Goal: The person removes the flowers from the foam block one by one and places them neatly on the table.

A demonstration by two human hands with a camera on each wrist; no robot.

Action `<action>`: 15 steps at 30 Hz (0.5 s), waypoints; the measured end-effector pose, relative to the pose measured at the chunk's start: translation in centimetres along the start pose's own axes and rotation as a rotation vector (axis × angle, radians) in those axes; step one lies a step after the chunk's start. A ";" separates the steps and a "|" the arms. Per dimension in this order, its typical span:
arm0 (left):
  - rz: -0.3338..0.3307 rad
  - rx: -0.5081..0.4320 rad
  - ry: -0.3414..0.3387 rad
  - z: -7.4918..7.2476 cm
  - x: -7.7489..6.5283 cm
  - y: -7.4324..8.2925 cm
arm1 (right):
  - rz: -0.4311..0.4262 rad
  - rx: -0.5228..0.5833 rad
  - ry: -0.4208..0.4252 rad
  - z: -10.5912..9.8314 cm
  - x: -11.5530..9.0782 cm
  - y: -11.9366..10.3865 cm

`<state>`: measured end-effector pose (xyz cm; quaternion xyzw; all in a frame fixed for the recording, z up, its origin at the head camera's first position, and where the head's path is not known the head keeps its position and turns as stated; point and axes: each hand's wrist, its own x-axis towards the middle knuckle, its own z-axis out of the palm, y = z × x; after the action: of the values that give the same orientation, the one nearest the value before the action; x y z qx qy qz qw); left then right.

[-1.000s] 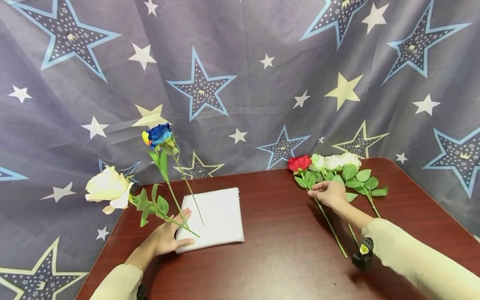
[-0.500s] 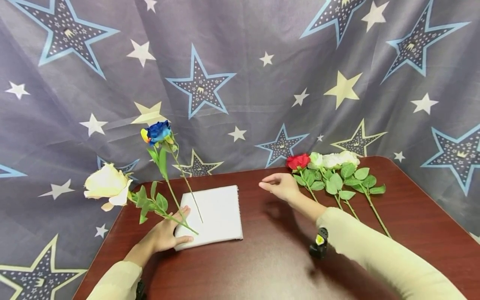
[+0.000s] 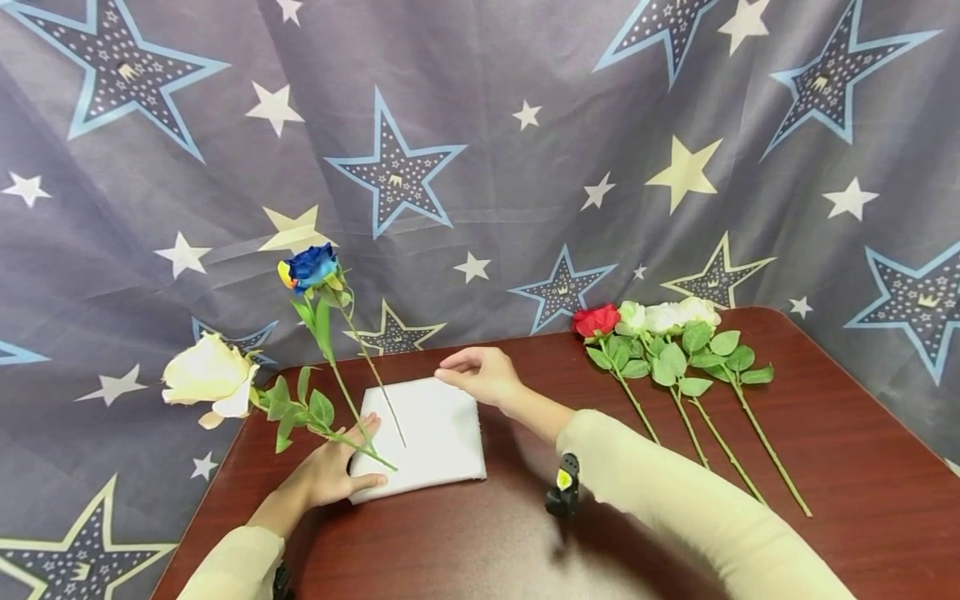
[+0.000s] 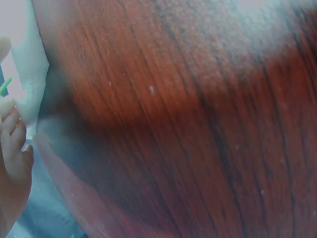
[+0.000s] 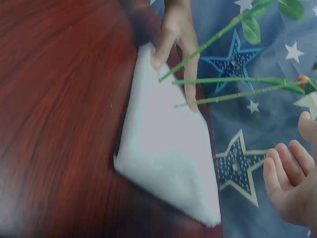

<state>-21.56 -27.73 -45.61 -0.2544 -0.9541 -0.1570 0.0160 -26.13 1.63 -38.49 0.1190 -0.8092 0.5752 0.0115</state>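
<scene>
A white foam block (image 3: 442, 433) lies on the table, with three flower stems standing in it. One stem carries a cream rose (image 3: 206, 375) that leans far left; another stem (image 3: 342, 383) and a third, thinner stem (image 3: 375, 371) rise to a blue rose (image 3: 311, 267) and a yellow-orange bloom partly hidden behind it. My left hand (image 3: 333, 471) rests on the block's left side, thumb and fingers spread around the stem bases. My right hand (image 3: 483, 375) hovers by the block's back right corner, fingers loosely bent, holding nothing; the right wrist view shows this hand (image 5: 292, 183) beside the stems.
At the right of the brown table (image 3: 510, 542) lie a red rose (image 3: 597, 320) and several white roses (image 3: 663, 318), stems pointing toward the front right. A grey star-patterned cloth (image 3: 487, 167) hangs behind the table.
My right hand has left the roses at the right and moved left to the foam block, carrying nothing. My left hand stays on the block.
</scene>
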 end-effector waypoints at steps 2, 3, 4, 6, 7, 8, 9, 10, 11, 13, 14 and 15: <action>-0.008 -0.004 -0.007 -0.1 0.0 0.0 | -0.017 0.019 -0.027 1.0 0.1 -0.4; -0.010 -0.002 -0.008 -0.1 0.0 0.0 | -0.028 0.025 -0.042 1.5 0.1 -0.5; -0.011 0.000 -0.009 -0.1 -0.1 0.0 | -0.041 0.027 -0.056 1.9 0.1 -0.7; -0.011 0.003 -0.007 -0.1 -0.1 -0.1 | -0.070 0.037 -0.090 2.8 0.0 -1.1; -0.010 0.004 -0.005 -0.1 -0.1 -0.1 | -0.082 0.047 -0.113 3.2 0.0 -1.2; -0.009 0.003 -0.002 -0.1 -0.1 -0.1 | -0.095 0.056 -0.137 3.7 -0.1 -1.4; -0.008 0.002 0.000 -0.1 -0.1 -0.1 | -0.109 0.063 -0.161 4.1 -0.2 -1.5; -0.007 0.004 0.003 0.0 -0.1 -0.1 | -0.120 0.075 -0.184 4.5 -0.4 -1.6; -0.006 0.005 0.006 0.0 -0.1 -0.2 | -0.129 0.085 -0.210 4.9 -0.5 -1.7; -0.008 0.002 0.010 0.1 -0.1 -0.2 | -0.138 0.102 -0.259 5.7 -0.8 -1.9; -0.009 0.006 0.012 0.2 0.0 -0.1 | -0.144 0.108 -0.278 6.1 -1.0 -1.9; -0.011 0.009 0.015 0.2 0.0 -0.1 | -0.149 0.109 -0.297 6.4 -1.1 -2.0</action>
<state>-21.58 -27.72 -45.85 -0.2480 -0.9560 -0.1547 0.0234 -23.88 -4.78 -39.00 0.2629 -0.7584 0.5920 -0.0722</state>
